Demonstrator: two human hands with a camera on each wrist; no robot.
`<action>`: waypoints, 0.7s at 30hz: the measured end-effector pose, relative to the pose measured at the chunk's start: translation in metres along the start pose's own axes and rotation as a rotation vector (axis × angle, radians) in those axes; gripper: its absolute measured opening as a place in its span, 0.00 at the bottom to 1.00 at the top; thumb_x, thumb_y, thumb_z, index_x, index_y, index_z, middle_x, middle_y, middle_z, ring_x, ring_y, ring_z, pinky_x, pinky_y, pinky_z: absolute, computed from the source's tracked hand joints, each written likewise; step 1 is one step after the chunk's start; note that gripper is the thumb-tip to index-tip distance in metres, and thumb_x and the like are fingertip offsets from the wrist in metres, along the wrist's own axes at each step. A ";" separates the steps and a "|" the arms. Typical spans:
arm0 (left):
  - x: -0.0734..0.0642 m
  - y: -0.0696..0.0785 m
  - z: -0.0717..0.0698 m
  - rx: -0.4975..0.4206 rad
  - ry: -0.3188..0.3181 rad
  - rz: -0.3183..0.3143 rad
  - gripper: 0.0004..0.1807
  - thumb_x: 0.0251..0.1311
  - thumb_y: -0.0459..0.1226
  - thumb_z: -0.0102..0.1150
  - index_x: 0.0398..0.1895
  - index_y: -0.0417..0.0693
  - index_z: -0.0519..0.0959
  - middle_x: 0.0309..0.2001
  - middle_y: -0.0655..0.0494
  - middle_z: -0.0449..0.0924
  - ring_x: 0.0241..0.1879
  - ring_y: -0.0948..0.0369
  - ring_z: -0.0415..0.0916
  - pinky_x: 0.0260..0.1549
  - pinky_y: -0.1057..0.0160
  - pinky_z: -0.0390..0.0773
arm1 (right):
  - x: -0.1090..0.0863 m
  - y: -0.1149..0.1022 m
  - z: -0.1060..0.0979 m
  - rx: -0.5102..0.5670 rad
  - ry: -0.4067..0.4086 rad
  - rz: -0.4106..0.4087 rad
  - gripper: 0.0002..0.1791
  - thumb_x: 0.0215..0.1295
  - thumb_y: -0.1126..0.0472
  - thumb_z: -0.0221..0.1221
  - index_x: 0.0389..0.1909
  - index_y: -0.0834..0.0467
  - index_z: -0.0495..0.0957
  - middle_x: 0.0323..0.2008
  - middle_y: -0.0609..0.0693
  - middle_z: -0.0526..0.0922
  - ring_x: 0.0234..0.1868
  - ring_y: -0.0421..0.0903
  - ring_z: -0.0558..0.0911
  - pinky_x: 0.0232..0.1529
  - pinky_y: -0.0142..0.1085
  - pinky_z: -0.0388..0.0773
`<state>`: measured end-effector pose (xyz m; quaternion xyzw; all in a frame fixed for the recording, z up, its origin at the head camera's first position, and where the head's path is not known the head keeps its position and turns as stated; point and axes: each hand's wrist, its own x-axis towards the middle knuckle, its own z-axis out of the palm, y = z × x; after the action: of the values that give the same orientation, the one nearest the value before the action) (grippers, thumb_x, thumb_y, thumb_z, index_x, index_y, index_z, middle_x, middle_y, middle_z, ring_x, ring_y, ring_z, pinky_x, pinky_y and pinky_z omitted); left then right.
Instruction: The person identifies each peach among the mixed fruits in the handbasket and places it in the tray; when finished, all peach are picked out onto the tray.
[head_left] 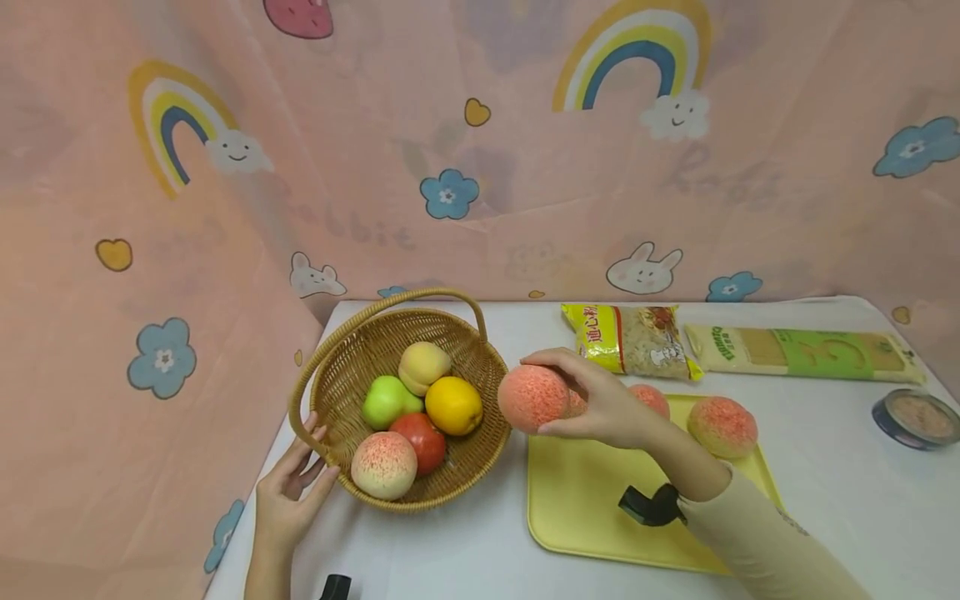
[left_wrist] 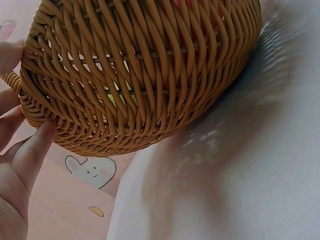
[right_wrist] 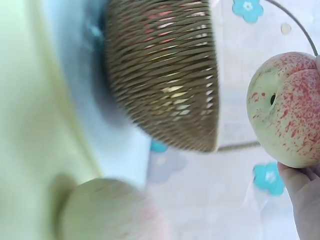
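Now your right hand (head_left: 611,410) grips a peach (head_left: 531,400) by the right edge of the basket (head_left: 471,460), which your left hand (head_left: 287,500) holds.

A pale cream long sleeve (head_left: 765,533) covers the right forearm at lower right of the frame, ending partway along it in a plain cuff (head_left: 722,485); along its upper edge sits a small greyish patch, too blurred to read. Beside the cuff is a black bracket (head_left: 651,506), bent like a hook, with a squared-off end. A second black piece (head_left: 336,587), short and blocky, pokes up at the bottom edge, left of centre. The left fingers (left_wrist: 37,147) and right fingers (head_left: 558,358) are bare.
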<state>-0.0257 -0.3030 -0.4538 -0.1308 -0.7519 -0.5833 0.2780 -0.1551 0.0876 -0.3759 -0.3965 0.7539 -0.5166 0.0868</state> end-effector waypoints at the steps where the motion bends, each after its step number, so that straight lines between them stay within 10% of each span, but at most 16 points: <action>1: 0.000 0.000 0.000 0.001 -0.001 0.001 0.27 0.42 0.10 0.56 0.52 0.17 0.69 0.64 0.26 0.60 0.65 0.62 0.67 0.50 0.69 0.77 | -0.008 0.004 -0.001 -0.006 0.012 0.011 0.38 0.50 0.59 0.71 0.62 0.54 0.67 0.60 0.51 0.72 0.59 0.41 0.73 0.59 0.29 0.75; 21: -0.001 0.000 0.001 -0.043 -0.005 0.050 0.27 0.42 0.09 0.55 0.52 0.15 0.68 0.65 0.28 0.61 0.65 0.60 0.67 0.51 0.69 0.77 | -0.078 0.052 0.018 -0.040 -0.034 0.243 0.39 0.47 0.48 0.71 0.60 0.55 0.68 0.59 0.48 0.74 0.60 0.34 0.71 0.62 0.23 0.66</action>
<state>-0.0253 -0.3019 -0.4550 -0.1568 -0.7365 -0.5918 0.2877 -0.1192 0.1366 -0.4497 -0.3123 0.8051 -0.4803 0.1536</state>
